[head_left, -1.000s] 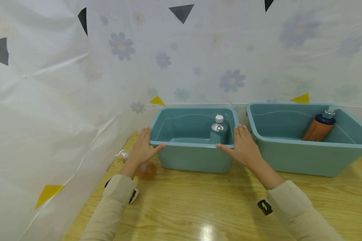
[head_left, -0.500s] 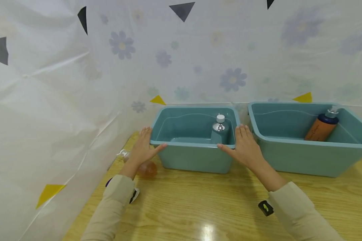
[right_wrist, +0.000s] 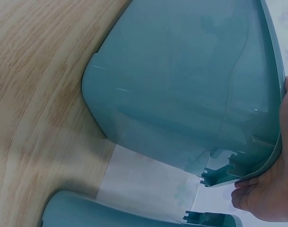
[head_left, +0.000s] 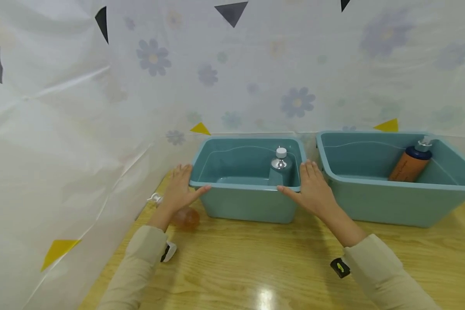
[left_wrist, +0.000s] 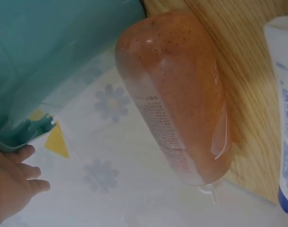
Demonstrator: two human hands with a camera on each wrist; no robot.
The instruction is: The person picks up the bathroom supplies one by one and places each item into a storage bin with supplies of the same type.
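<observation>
A teal plastic bin (head_left: 248, 206) stands on the wooden table. My left hand (head_left: 180, 191) lies flat against its left side, thumb along the front rim. My right hand (head_left: 311, 189) presses flat on its right side the same way. Inside the bin stands a teal bottle with a white cap (head_left: 280, 165). The left wrist view shows the left hand (left_wrist: 11, 184) at the bin's rim (left_wrist: 49, 52). In the right wrist view the right hand (right_wrist: 272, 189) touches the rim of the bin (right_wrist: 182, 80).
A second teal bin (head_left: 391, 206) to the right holds a leaning orange bottle (head_left: 410, 165). An orange pump bottle (head_left: 186, 217) (left_wrist: 177, 99) lies on the table under my left wrist, beside a white tube (left_wrist: 283, 104). A flowered sheet (head_left: 100, 107) walls the left and back.
My left hand and the bin's left corner sit slightly further left than before. My right hand has hardly moved.
</observation>
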